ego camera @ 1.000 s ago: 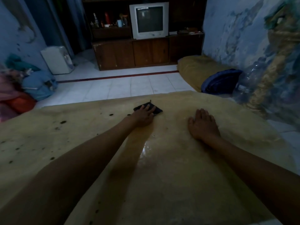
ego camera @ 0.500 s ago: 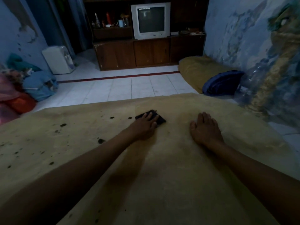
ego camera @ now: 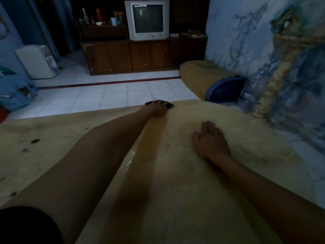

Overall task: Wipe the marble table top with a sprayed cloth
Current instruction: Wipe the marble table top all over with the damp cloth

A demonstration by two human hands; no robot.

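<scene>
The yellowish marble table top (ego camera: 175, 173) fills the lower part of the view. A small dark cloth (ego camera: 169, 105) lies at the table's far edge. My left hand (ego camera: 159, 109) presses flat on the cloth with the arm stretched out, and most of the cloth is hidden under the fingers. My right hand (ego camera: 209, 140) rests flat on the marble, nearer to me and to the right, fingers straight and holding nothing. A wet streak (ego camera: 130, 161) shines on the marble beside my left forearm.
Dark spots (ego camera: 34, 141) mark the table's left part. Beyond the far edge is white tiled floor, a wooden cabinet (ego camera: 140, 55) with a television (ego camera: 147, 19). A yellow cushion (ego camera: 198, 74), a blue bag (ego camera: 225, 88) and plastic bottles (ego camera: 255, 87) lie along the right wall.
My left hand has pushed the cloth away from me, from mid-table to the far edge. My right hand has stayed flat on the marble.
</scene>
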